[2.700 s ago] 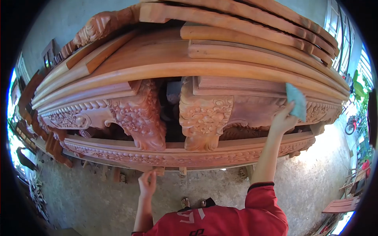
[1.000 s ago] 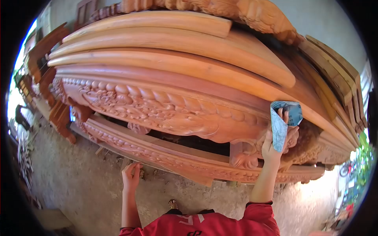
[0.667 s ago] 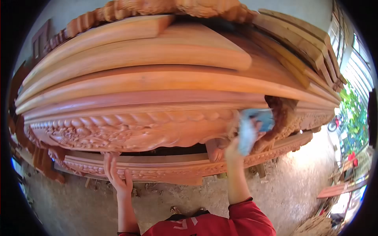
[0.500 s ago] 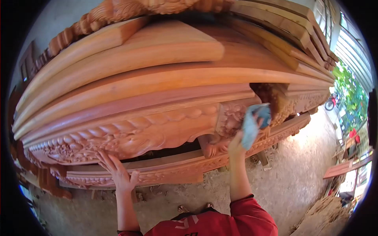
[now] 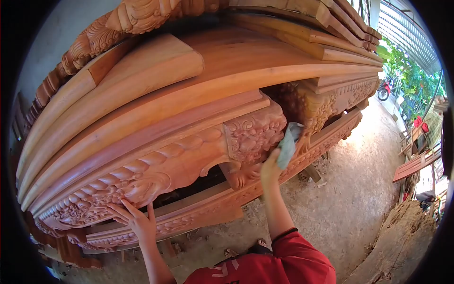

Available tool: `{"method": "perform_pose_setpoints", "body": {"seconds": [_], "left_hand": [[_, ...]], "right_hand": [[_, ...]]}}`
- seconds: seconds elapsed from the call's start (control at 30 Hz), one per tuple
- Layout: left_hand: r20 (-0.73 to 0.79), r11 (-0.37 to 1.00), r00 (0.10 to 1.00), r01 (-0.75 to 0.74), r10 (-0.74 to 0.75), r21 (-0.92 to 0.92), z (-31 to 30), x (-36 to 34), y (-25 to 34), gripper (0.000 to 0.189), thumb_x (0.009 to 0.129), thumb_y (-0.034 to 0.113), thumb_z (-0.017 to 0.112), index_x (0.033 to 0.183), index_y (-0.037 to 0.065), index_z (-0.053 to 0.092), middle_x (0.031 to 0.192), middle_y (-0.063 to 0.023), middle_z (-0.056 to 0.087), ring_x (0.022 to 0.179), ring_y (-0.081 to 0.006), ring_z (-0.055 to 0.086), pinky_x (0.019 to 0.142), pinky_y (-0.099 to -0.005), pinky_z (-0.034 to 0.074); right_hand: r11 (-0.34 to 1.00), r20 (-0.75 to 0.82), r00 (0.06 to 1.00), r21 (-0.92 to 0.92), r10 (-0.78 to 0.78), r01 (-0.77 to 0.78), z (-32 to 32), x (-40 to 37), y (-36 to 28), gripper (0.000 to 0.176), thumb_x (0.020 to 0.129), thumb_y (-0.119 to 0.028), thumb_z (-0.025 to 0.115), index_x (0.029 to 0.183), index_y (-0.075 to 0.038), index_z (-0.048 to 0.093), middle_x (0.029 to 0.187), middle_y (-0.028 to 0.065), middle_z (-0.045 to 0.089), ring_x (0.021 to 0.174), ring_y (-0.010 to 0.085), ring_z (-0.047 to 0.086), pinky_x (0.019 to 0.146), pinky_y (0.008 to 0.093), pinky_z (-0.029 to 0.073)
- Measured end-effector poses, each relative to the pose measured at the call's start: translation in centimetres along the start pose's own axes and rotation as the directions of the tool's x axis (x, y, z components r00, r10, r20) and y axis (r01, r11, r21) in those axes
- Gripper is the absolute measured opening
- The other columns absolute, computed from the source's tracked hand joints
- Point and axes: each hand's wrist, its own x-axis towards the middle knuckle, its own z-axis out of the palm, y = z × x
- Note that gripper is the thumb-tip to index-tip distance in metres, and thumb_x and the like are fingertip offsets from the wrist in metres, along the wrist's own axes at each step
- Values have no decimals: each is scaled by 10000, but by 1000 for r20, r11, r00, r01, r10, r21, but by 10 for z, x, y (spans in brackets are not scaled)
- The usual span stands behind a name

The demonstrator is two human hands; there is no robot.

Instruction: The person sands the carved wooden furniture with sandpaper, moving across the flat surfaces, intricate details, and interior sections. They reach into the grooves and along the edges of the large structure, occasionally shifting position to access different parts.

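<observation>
A long carved wooden furniture piece with a scalloped front panel (image 5: 189,146) fills the middle of the view. My right hand (image 5: 271,168) is closed around a folded blue-grey sheet (image 5: 287,147) that looks like sandpaper. It holds the sheet at the right edge of the carved corner block (image 5: 255,132), above the carved foot (image 5: 236,177). My left hand (image 5: 137,220) rests with fingers spread on the lower edge of the carved panel, near its left part. The sheet hides some of my right fingers.
Loose boards (image 5: 156,61) and a carved wooden piece (image 5: 142,14) lie on top. A carved lower rail (image 5: 198,220) runs under the panel. Concrete floor (image 5: 340,194) extends to the right, with a rough slab of wood (image 5: 402,241) and a reddish panel (image 5: 416,164) there.
The view has shifted, so the furniture appears further left and turned. My right hand, still with the sheet, is lower beside the corner block. My left hand stays on the panel's lower edge.
</observation>
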Motion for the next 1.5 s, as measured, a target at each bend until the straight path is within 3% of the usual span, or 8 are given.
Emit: {"method": "perform_pose_setpoints", "body": {"seconds": [0.2,0.3,0.73,0.9,1.07,1.3,1.4,1.5], "left_hand": [[-7,1000,1000,25,-25,2,3,-2,2,904,764,348,629,1385,62,38,1390,-323,-64,1274,-519,-11,964,-648,90],[-9,1000,1000,17,-17,8,1,2,3,921,763,360,629,1387,64,20,1389,-323,-70,1275,-516,-16,972,-641,81],[97,998,993,-62,61,6,-7,1,-3,999,748,395,644,1374,34,-44,1365,-351,-119,1262,-530,-68,981,-626,54],[96,999,994,-46,43,24,-6,0,-1,1009,739,400,651,1373,29,-42,1361,-357,-118,1260,-534,-68,988,-617,56],[95,997,993,-72,73,-15,-9,-2,-4,995,738,385,655,1374,26,-21,1364,-355,-104,1259,-537,-63,991,-615,54],[85,999,995,-48,47,11,-12,-6,-2,951,746,417,633,1369,13,39,1384,-328,-63,1270,-519,-49,958,-656,117],[200,996,977,81,-71,-41,-25,-10,7,932,762,426,608,1381,23,38,1426,-245,-40,1307,-446,-44,919,-701,102],[188,968,974,161,-125,-191,-23,-26,4,933,770,403,606,1385,29,11,1432,-232,-42,1311,-436,-47,917,-701,99]], "right_hand": [[368,549,398,-169,-735,914,-7,-45,-21,490,894,-233,401,1302,24,313,1397,198,230,1319,310,170,1051,478,68],[885,292,878,-164,-379,436,-11,-34,28,465,882,-239,400,1279,-2,357,1395,208,227,1329,322,131,1013,587,44],[952,80,949,-14,-304,306,6,-58,37,491,789,-309,452,1211,-59,438,1423,200,165,1315,383,138,984,631,15],[565,493,593,-225,-637,794,13,-92,38,406,809,-285,475,1162,-87,504,1394,173,259,1284,374,215,973,654,52],[998,254,967,51,33,-47,-6,-77,125,532,866,-366,382,1281,-33,386,1403,263,149,1316,386,103,1019,545,7],[607,569,634,-273,-523,746,-12,-85,31,516,840,-277,443,1279,-16,369,1386,262,193,1294,409,158,1034,532,43],[741,248,787,267,565,-616,-27,-56,7,620,916,-397,368,1315,55,228,1278,153,335,1191,241,307,1015,385,225],[702,160,731,206,663,-682,-37,-43,-30,624,912,-446,343,1280,55,287,1258,145,369,1175,265,350,1036,392,188]]}}
